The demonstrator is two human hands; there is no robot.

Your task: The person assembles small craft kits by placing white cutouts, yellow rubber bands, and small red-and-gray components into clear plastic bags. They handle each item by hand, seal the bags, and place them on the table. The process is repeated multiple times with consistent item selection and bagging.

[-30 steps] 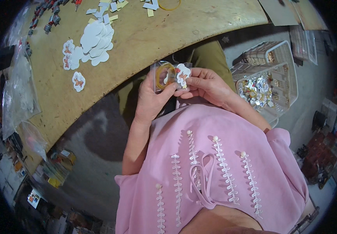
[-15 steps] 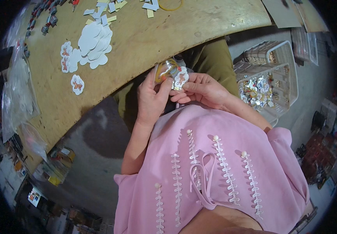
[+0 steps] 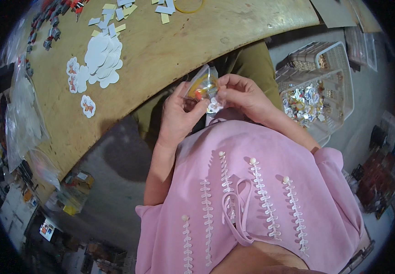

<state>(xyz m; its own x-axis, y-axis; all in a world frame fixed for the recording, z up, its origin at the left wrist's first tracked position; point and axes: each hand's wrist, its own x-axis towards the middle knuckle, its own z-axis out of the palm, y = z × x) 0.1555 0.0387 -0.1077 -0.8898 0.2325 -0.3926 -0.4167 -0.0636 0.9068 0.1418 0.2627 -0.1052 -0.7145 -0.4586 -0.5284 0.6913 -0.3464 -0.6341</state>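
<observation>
Over my lap, just off the table's edge, a small clear plastic bag [image 3: 205, 86] with yellow, red and white contents is held between both hands. My left hand [image 3: 179, 112] grips its left side, thumb pressed along the lower part. Fingers of my right hand [image 3: 245, 97] are bent in a pinch at the bag's right edge. A white scalloped card [image 3: 215, 105] shows at the bag's lower end; whether it lies inside the bag, I cannot tell.
On the wooden table [image 3: 170, 55] lie a pile of white scalloped cards [image 3: 102, 57], a single printed card [image 3: 87, 106] and several pale strips [image 3: 115, 16]. White plastic baskets [image 3: 339, 89] with shiny small packets stand at right. Clear bags [image 3: 23, 118] hang over the table's left edge.
The bag now stands more upright, its top raised. My right hand has moved up from the card to the bag's right edge. The view has shifted slightly.
</observation>
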